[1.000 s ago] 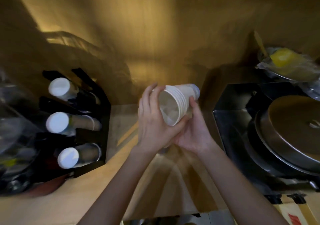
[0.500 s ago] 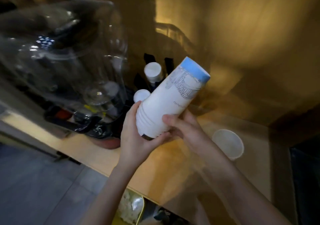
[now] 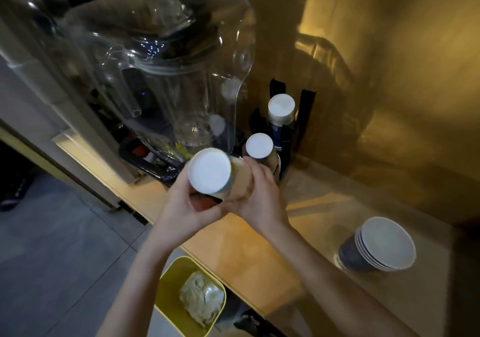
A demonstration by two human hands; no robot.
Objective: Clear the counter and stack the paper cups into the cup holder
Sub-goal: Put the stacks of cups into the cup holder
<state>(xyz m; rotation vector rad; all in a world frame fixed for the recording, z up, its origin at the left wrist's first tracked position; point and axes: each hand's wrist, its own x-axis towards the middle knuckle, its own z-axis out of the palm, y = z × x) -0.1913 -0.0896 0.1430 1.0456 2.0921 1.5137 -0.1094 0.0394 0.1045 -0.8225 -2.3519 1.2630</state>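
A stack of white paper cups (image 3: 210,173) is upside down, its round base facing me. My left hand (image 3: 185,206) grips its lower left side and my right hand (image 3: 259,196) wraps its right side. The stack is over the nearest slot of the black cup holder (image 3: 306,108), whose bottom is hidden by my hands. Two more upside-down cup stacks stand in that holder, one in the middle (image 3: 259,145) and one at the back (image 3: 281,108). A short stack of dark blue cups (image 3: 376,245) stands mouth-up on the wooden counter (image 3: 259,258) to the right.
A large clear plastic blender cover (image 3: 168,77) stands left of the cup holder. Below the counter edge sits a yellow bin (image 3: 189,297) with crumpled waste. A grey tiled floor lies at the lower left. A brown wall backs the counter.
The cup stack has turned from tilted with its side showing to upright with its base toward me, and has moved down close to the holder's front slot. The view shifted right, showing the blue cups.
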